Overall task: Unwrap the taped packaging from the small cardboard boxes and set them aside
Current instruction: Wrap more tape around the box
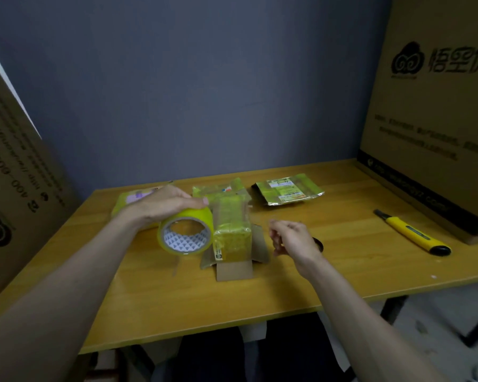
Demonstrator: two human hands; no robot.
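Small box (pixel 232 227) at table (pixel 287 271) middle, wrapped in shiny yellow-green tape, brown flaps spread flat under it. Left hand (pixel 166 202) at 9 o'clock of box, fingers curled over tape roll (pixel 185 232). Right hand (pixel 293 238) at 3 o'clock, fingers loosely bent; cannot tell if holding anything. Taped box (pixel 134 199) partly hidden behind left hand.

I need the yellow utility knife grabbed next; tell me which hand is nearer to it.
Right. The right hand hovers mid-table, with the yellow utility knife off to its right. The left hand holds the tape roll, farther away.
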